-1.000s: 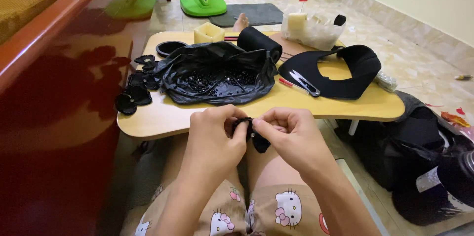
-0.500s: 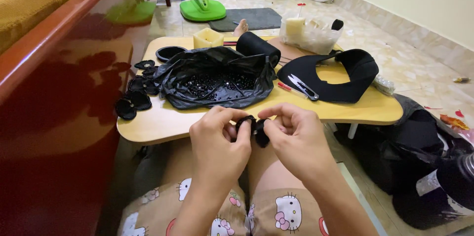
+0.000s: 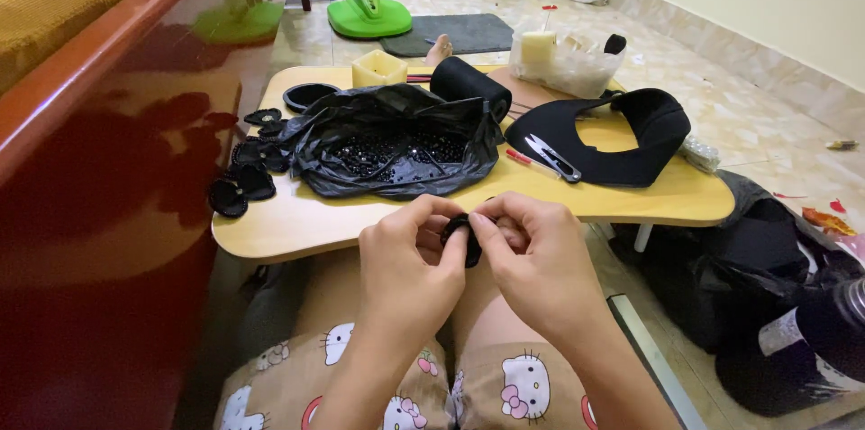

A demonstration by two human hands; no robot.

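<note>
hands (image 3: 478, 259) slightly nearer (table edge)

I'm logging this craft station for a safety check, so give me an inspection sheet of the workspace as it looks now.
Surface: low wooden table, front strip bare, standing over the person's lap.
Job's things: small black piece pinched between both hands, in front of the table edge.
Clutter: black bag of beads; black rosettes at the table's left end; black visor with snips on it; black roll; clear bag; yellow box.
Grippers: left hand and right hand, fingertips closed on the piece.
Cables: nothing seen.
Surroundings: red bed frame at left; green fan base and grey mat on tiled floor; dark bags at right.
</note>
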